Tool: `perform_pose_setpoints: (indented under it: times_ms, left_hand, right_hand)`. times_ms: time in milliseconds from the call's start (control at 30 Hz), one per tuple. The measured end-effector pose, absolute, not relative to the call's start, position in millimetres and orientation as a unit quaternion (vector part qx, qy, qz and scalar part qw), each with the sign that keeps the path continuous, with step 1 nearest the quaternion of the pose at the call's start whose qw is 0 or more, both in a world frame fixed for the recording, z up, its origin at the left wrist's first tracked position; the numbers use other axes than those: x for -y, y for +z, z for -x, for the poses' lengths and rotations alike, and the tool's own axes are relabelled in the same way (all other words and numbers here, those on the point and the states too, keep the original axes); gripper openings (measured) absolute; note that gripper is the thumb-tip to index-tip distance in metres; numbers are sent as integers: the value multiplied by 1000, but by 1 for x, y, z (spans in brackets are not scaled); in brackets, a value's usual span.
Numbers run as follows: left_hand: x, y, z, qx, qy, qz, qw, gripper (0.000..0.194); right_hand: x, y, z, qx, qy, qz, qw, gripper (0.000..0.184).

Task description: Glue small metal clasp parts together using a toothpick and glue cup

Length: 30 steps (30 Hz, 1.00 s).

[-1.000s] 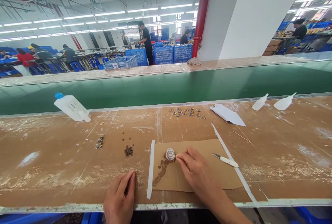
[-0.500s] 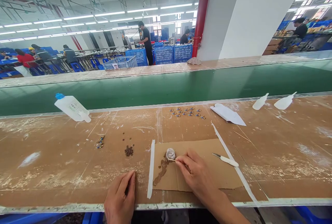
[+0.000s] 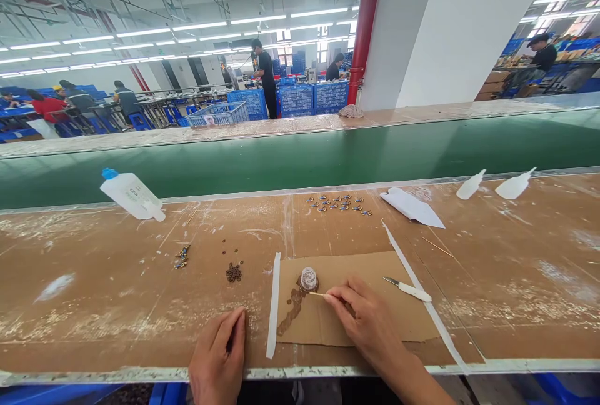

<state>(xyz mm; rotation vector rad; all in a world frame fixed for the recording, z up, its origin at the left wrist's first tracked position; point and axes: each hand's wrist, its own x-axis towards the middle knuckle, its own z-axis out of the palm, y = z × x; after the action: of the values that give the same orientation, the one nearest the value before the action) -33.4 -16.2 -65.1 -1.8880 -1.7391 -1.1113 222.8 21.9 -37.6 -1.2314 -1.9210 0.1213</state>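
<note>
My right hand [image 3: 363, 314] pinches a toothpick [image 3: 317, 294], its tip pointing left at the lower edge of a small round white lump [image 3: 308, 279]. Dark brown paste rings the lump, and a brown smear [image 3: 293, 312] trails from it down and left across a cardboard sheet [image 3: 356, 267]. At the table's front edge rests my left hand [image 3: 218, 355], fingers curled and thumb pressed against them; whatever may be inside is hidden. A pile of small brown rings [image 3: 233, 272] lies just beyond it. Further left is a little cluster of blue and gold pieces [image 3: 182, 257].
A white-handled knife [image 3: 407, 289] lies on the cardboard's right side. Several blue and gold pieces [image 3: 340, 203] are spread near the far edge, beside folded white paper [image 3: 412, 207]. A blue-capped bottle [image 3: 132, 195] and two white squeeze bottles [image 3: 471, 185] lie farther off, before a green belt [image 3: 262, 164].
My right hand has moved slightly right and down, drawing the toothpick back from the white lump, so more of the stick shows. My left hand stays where it was.
</note>
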Motion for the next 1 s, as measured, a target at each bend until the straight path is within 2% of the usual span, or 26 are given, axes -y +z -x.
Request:
perform_pose_setpoints:
  times_ms: [267, 567, 1000]
  left_hand:
    - [17, -63, 32, 628, -397, 648, 168, 28]
    - [16, -64, 33, 623, -405, 650, 158, 25]
    - [17, -69, 37, 621, -395, 657, 166, 28]
  right_hand:
    - [-26, -36, -230, 743, 21, 500, 444, 34]
    - [-28, -45, -233, 735, 65, 472, 483, 12]
    - [-31, -45, -227, 718, 118, 490, 480, 22]
